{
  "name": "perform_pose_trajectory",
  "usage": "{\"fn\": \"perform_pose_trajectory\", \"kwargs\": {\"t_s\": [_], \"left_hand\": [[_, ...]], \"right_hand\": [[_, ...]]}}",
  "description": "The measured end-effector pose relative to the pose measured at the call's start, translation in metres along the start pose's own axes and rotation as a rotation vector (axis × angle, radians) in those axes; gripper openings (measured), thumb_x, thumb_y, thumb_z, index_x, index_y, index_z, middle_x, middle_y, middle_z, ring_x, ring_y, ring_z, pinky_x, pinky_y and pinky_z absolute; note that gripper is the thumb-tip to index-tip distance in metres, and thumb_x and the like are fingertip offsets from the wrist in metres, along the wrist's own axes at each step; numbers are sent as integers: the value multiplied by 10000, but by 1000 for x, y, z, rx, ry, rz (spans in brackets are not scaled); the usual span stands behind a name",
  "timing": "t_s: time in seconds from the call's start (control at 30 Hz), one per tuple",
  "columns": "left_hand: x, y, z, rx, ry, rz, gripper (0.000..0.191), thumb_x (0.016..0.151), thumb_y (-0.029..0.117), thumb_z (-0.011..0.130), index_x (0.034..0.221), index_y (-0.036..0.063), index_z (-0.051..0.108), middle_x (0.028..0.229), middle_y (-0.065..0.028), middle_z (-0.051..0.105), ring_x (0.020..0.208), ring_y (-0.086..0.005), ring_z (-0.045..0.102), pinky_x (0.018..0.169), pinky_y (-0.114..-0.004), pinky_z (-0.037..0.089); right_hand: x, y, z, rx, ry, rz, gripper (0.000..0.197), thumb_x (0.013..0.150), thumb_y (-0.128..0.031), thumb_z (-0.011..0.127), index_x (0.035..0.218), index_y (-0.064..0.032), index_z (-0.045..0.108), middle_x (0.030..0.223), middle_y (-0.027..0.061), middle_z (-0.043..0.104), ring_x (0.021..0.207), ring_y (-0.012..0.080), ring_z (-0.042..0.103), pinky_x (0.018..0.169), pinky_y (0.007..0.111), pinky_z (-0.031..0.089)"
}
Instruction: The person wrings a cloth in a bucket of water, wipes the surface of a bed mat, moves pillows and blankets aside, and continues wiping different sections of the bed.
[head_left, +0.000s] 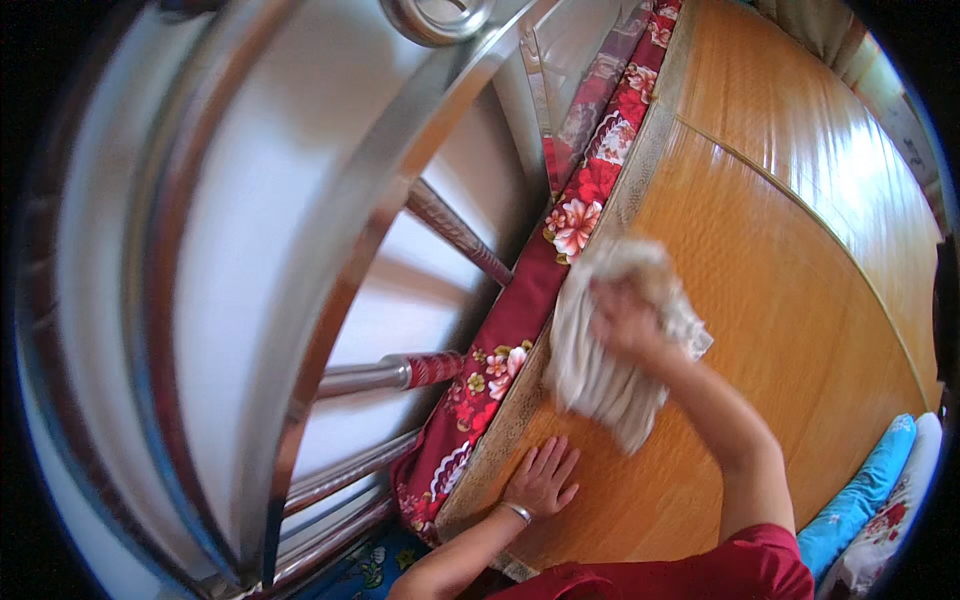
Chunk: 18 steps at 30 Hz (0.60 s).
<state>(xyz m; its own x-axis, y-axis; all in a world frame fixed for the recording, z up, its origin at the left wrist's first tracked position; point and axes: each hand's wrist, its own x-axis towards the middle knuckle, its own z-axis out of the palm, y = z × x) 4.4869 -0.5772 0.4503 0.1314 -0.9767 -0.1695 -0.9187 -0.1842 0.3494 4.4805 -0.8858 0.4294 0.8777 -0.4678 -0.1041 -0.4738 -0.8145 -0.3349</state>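
A light, wrinkled cloth (600, 375) is bunched under my right hand (626, 319), which is blurred. The cloth rests over the tan border (532, 375) and smooth brown surface of a sleeping mat (750, 300) on the bed. My left hand (541, 476), with a silver bracelet at the wrist, lies flat on the mat with its fingers spread, below the cloth and close to the border. Beneath the mat's edge shows a dark red floral sheet (517, 315).
Shiny metal bars (360, 379) of a bed frame rise along the left, against a white wall (255, 187). A blue pillow (855, 480) and a white floral pillow (892, 525) lie at the lower right. A curtain (817, 30) hangs at the top right.
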Motion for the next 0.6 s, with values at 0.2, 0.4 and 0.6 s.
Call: {"fn": "perform_pose_trajectory", "kwargs": {"t_s": [0.2, 0.4, 0.6], "left_hand": [[6, -3, 32, 11, 195, 80, 576, 810, 456, 419, 1270, 110, 433, 1320, -174, 379, 1223, -317, 353, 983, -459, 269], [4, -3, 15, -170, 155, 53, 556, 805, 393, 484, 1269, 91, 428, 1343, -171, 348, 1246, -316, 327, 995, -440, 267], [-34, -23, 5, -398, 713, 91, 321, 746, 175, 494, 1014, 0, 486, 1008, -162, 485, 934, -305, 481, 845, -411, 386]], "right_hand": [[150, 155, -77, -330, 525, 607, 553, 836, -377, 398, 1355, -230, 278, 1414, 62, 247, 1308, 259, 196, 1034, 522, 134], [102, 64, -29, -418, 417, 392, 417, 863, -225, 380, 1259, -97, 396, 1381, 103, 280, 1290, 288, 217, 1014, 522, 178], [-82, -140, 42, -17, 67, -145, 557, 854, -357, 394, 1310, -42, 333, 1415, 158, 193, 1323, 334, 94, 1043, 531, 42]]}}
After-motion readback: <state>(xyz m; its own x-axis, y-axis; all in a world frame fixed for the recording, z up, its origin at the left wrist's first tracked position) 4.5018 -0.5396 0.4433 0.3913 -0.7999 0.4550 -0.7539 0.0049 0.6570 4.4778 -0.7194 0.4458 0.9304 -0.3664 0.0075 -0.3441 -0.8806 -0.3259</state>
